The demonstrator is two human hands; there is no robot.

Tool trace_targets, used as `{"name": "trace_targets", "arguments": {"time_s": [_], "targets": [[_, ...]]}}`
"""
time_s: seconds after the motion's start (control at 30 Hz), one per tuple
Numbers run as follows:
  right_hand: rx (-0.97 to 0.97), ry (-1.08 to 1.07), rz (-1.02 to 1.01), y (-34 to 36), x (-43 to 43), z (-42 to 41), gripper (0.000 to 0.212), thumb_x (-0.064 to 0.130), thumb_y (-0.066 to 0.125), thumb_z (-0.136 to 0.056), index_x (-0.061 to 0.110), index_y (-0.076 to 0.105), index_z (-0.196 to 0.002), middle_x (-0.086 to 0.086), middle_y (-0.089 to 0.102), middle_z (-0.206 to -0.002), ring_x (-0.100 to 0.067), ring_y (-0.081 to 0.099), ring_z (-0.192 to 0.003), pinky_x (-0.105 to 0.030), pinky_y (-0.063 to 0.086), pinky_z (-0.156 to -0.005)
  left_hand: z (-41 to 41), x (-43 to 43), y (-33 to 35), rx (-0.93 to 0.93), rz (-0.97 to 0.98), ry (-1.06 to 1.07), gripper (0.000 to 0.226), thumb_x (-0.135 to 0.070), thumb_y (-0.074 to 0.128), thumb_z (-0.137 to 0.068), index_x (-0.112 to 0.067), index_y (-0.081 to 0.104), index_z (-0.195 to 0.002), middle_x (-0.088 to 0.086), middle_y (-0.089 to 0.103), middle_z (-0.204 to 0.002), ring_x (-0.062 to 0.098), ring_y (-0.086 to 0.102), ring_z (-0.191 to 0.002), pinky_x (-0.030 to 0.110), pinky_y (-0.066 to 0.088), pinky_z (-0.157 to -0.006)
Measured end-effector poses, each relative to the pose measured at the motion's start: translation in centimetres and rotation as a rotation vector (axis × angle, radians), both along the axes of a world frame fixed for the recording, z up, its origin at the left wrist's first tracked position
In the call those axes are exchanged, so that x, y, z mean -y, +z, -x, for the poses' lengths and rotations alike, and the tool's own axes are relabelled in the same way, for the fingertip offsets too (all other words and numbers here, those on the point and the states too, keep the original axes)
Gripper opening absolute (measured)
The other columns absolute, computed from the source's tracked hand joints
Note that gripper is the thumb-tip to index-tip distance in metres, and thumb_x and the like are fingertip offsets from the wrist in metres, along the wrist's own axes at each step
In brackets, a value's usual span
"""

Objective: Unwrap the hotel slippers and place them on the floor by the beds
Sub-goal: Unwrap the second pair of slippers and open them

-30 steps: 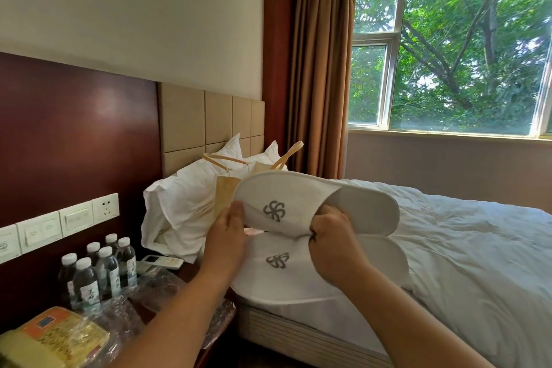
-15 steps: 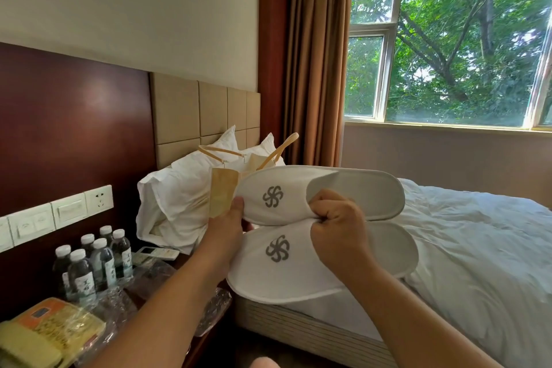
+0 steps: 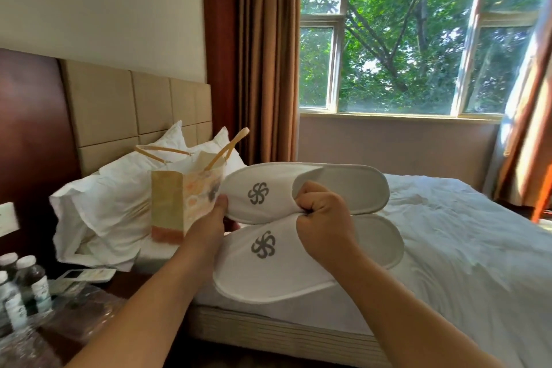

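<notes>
Since no wrapping shows on the slippers [image 3: 301,227], I judge the unwrapping done and the placing all to come. I hold both up in the air over the near edge of the bed [image 3: 448,248], and the floor is out of view. The upper slipper [image 3: 337,188] overlaps the lower slipper [image 3: 268,275], with both toes pointing left. My right hand [image 3: 322,218] is curled into a fist, gripping the edges where the two meet. My left hand [image 3: 209,230] pinches the upper one's toe, thumb on top.

The bed is made up in rumpled white. Beyond it a wide window [image 3: 403,39] looks onto trees, with a brown curtain [image 3: 265,54] at its left. A padded headboard [image 3: 119,104] backs the white pillows [image 3: 104,203], and a paper bag [image 3: 179,203] with handles stands among them. Lower left, the dark counter [image 3: 128,287] carries crumpled clear plastic [image 3: 74,308], likely the discarded wrapper, plus water bottles [image 3: 38,287] and a remote [image 3: 86,275].
</notes>
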State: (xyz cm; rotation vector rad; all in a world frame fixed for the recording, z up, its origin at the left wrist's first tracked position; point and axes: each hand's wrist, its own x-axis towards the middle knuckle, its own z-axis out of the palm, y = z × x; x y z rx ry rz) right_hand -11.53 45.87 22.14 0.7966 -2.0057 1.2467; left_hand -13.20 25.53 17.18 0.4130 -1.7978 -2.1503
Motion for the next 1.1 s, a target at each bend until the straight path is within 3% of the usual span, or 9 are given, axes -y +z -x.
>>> {"name": "trace_targets", "arguments": {"time_s": [0.17,0.3,0.4,0.53,0.7,0.77,0.9,0.97,1.1], "targets": [[-0.004,-0.064,-0.026,1.8,-4.3,2.1,0.029,0.0,0.045,-0.058,0.026,0.041,-0.046,0.014,0.044,-0.055,-0.002,0.043,-0.053,-0.011,0.031,-0.048,3.7,-4.2,1.5,-0.05,-0.045,-0.106,0.034,-0.07,0.054,-0.087,-0.039,0.066,-0.094,-0.005,0.078,-0.072,0.023,0.077,-0.07,0.036,0.059,-0.057],[-0.012,-0.115,-0.02,3.7,-7.9,4.5,0.032,0.003,0.045,-0.057,0.031,0.039,-0.044,0.02,0.047,-0.055,0.001,0.045,-0.051,-0.008,0.032,-0.046,6.6,-8.1,3.6,-0.052,-0.044,-0.117,0.024,-0.069,0.056,-0.087,-0.047,0.052,-0.08,0.0,0.077,-0.076,0.028,0.073,-0.086,0.054,0.057,-0.084],[-0.021,-0.15,-0.007,4.4,-11.2,6.6,0.03,0.002,0.047,-0.057,0.028,0.041,-0.045,0.019,0.049,-0.057,0.002,0.047,-0.051,-0.008,0.032,-0.045,9.7,-11.4,4.8,-0.014,-0.01,-0.208,0.053,-0.08,0.05,-0.08,-0.034,0.071,-0.097,0.002,0.078,-0.096,0.028,0.073,-0.091,0.055,0.055,-0.088],[-0.081,-0.289,-0.013,4.1,-16.7,10.3,0.013,-0.003,0.047,-0.057,0.01,0.049,-0.055,0.002,0.051,-0.063,-0.024,0.053,-0.063,-0.027,0.037,-0.05,15.1,-17.0,5.5,-0.022,0.069,-0.289,0.05,-0.082,0.05,-0.078,-0.041,0.078,-0.069,-0.005,0.079,-0.083,0.027,0.073,-0.089,0.051,0.057,-0.083],[-0.101,-0.425,-0.007,4.9,-24.3,16.7,0.014,-0.003,0.053,-0.062,0.006,0.062,-0.057,0.001,0.059,-0.066,-0.032,0.058,-0.071,-0.041,0.053,-0.058,23.5,-25.6,7.0,-0.059,0.118,-0.387,0.051,-0.077,0.051,-0.082,-0.033,0.077,-0.083,-0.007,0.079,-0.077,0.022,0.075,-0.078,0.044,0.057,-0.07],[-0.05,-0.455,0.024,5.9,-27.3,19.2,0.016,-0.003,0.057,-0.065,0.009,0.065,-0.059,0.003,0.061,-0.069,-0.028,0.06,-0.075,-0.037,0.054,-0.058,26.8,-28.7,8.2,-0.045,0.113,-0.449,0.049,-0.078,0.051,-0.082,-0.036,0.075,-0.09,-0.004,0.079,-0.082,0.026,0.076,-0.083,0.051,0.058,-0.08],[0.025,-0.518,0.083,9.7,-32.7,22.3,0.023,0.005,0.052,-0.062,0.027,0.058,-0.056,0.015,0.054,-0.064,-0.007,0.056,-0.068,-0.006,0.039,-0.056,32.1,-34.8,11.8,0.015,0.08,-0.564,0.056,-0.076,0.052,-0.083,-0.03,0.071,-0.11,-0.001,0.078,-0.084,0.029,0.072,-0.093,0.055,0.055,-0.09],[0.06,-0.568,0.087,12.3,-35.4,22.9,0.019,0.007,0.053,-0.063,0.023,0.061,-0.059,0.015,0.056,-0.064,-0.002,0.056,-0.066,-0.005,0.041,-0.057,33.5,-37.9,14.3,0.055,0.081,-0.63,0.059,-0.075,0.052,-0.084,-0.026,0.074,-0.107,0.001,0.078,-0.093,0.029,0.07,-0.098,0.056,0.052,-0.095],[0.099,-0.689,0.1,17.7,-40.0,22.8,0.014,0.001,0.051,-0.062,0.007,0.061,-0.053,0.0,0.057,-0.063,-0.021,0.057,-0.063,-0.033,0.05,-0.054,34.5,-43.5,19.4,0.102,0.109,-0.729,0.061,-0.076,0.053,-0.082,-0.021,0.08,-0.086,0.005,0.078,-0.09,0.031,0.071,-0.092,0.052,0.055,-0.091]]}}
